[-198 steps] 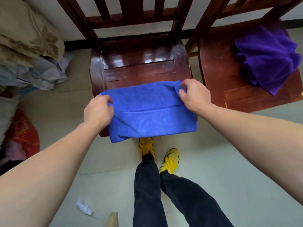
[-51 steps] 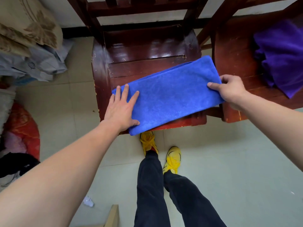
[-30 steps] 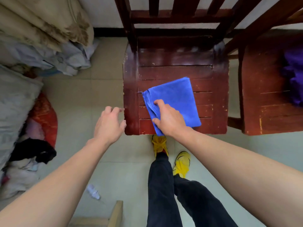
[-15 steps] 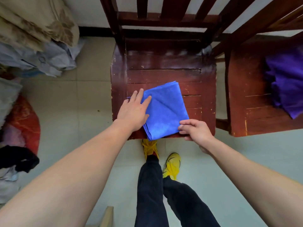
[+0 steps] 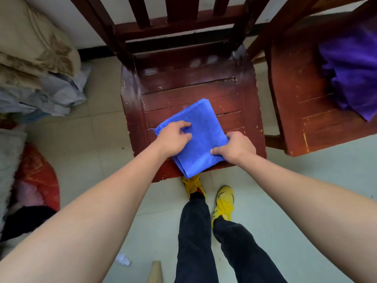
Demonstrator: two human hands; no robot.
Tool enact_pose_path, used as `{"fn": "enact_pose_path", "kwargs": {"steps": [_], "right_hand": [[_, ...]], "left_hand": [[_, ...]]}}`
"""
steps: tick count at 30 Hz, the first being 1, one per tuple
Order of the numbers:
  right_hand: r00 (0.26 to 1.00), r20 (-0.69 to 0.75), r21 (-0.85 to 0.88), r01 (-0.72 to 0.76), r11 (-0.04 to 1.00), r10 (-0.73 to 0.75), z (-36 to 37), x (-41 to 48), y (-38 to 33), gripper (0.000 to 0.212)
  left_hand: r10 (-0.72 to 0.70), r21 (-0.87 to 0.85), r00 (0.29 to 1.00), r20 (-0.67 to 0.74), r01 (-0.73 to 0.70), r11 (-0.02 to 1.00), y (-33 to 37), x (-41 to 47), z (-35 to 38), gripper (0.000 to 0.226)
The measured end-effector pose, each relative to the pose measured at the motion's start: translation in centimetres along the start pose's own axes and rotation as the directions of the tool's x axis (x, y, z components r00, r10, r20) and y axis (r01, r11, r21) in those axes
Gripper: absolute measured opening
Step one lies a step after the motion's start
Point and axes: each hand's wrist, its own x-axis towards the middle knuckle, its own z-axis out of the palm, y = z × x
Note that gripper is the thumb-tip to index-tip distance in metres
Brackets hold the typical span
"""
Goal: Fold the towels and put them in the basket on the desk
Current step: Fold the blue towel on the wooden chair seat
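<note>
A blue towel (image 5: 201,127), folded into a small square, lies on the front part of a dark red wooden chair seat (image 5: 183,92). My left hand (image 5: 173,137) grips its left edge with curled fingers. My right hand (image 5: 236,149) grips its right front corner, thumb on top. The towel's near corner hangs just past the seat's front edge. A crumpled purple towel (image 5: 350,68) lies on a second chair at the right. No basket or desk is in view.
The second wooden chair (image 5: 302,103) stands close on the right. A pile of bedding and clothes (image 5: 38,74) fills the left side, with red cloth (image 5: 36,176) lower down. My legs and yellow shoes (image 5: 223,199) stand before the chair. A paper scrap (image 5: 123,259) lies on the floor.
The towel went from a long strip to a small folded square. In the last half second my left hand's flat fingers curled onto the towel, and my right hand moved up onto its corner.
</note>
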Motion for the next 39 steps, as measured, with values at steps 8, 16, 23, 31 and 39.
{"fn": "enact_pose_path", "kwargs": {"steps": [8,16,23,31,39], "right_hand": [[0.633,-0.441,-0.401,0.495,0.770,-0.636,-4.0,-1.2,0.1,0.032],[0.667,-0.220,-0.674,0.424,0.605,-0.712,0.4,-2.5,4.5,0.047],[0.719,-0.125,-0.704,0.422,0.572,-0.684,1.9,-2.7,5.0,0.052],[0.714,-0.079,-0.668,0.480,0.568,-0.696,1.3,-3.1,5.7,0.039],[0.756,-0.159,-0.541,0.471,0.697,-0.635,1.5,-0.8,5.0,0.018]], "left_hand": [[-0.263,-0.739,0.952,0.156,0.290,0.609,3.9,1.8,-3.2,0.066],[-0.248,-0.496,0.948,-0.198,0.121,0.860,2.5,0.7,-1.5,0.026],[-0.129,-0.089,0.931,-0.343,0.105,0.990,-0.1,-0.9,0.0,0.036],[0.496,0.716,0.868,-0.008,-0.341,0.609,0.1,-0.7,0.0,0.010],[0.295,0.718,0.955,0.027,-0.224,0.659,-0.2,0.7,0.3,0.017]]}}
